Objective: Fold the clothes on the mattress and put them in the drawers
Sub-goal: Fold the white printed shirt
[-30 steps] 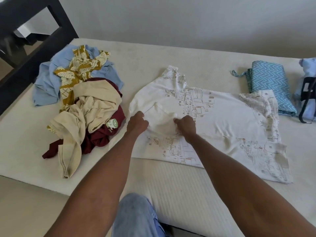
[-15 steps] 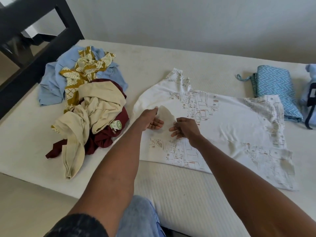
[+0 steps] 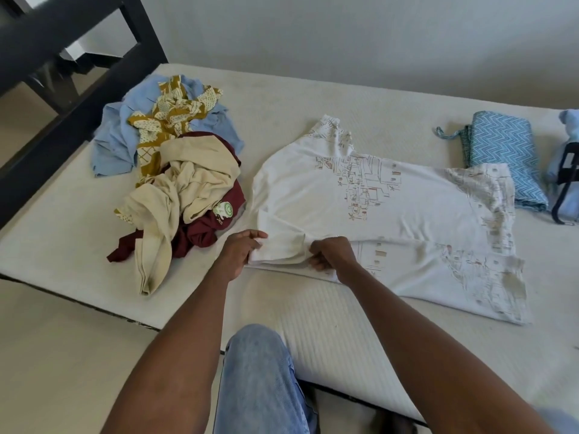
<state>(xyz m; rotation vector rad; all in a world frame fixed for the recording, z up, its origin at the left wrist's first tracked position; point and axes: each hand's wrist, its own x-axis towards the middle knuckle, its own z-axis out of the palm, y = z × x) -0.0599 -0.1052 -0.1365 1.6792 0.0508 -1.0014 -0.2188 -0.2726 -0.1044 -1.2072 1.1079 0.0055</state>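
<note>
**Sleeve pinched at the near-left corner; the shirt runs away to your right**

Both your hands are on the white printed shirt, which lies flat on the mattress with its long axis running roughly from 9 o'clock to 3 o'clock, collar end left, hem end right. Your left hand pinches the outer edge of the near sleeve, fingers curled round the cloth. Your right hand grips the same sleeve just to the right, also curled tight on fabric. The two hands sit close together, with only the bunched sleeve between them.

That is what the next move turns on: the sleeve lies at the shirt's near-left corner, while the body stretches off toward 2 and 3 o'clock. Judging from this, the sleeve wants folding away from you, toward 12 o'clock, onto the shirt's body. Your right hand is nearer the bulk of the cloth.

The unfolded pile waits at 10 o'clock, just beside the shirt. A folded zigzag cloth lies at 2 o'clock, touching the hem.
</note>
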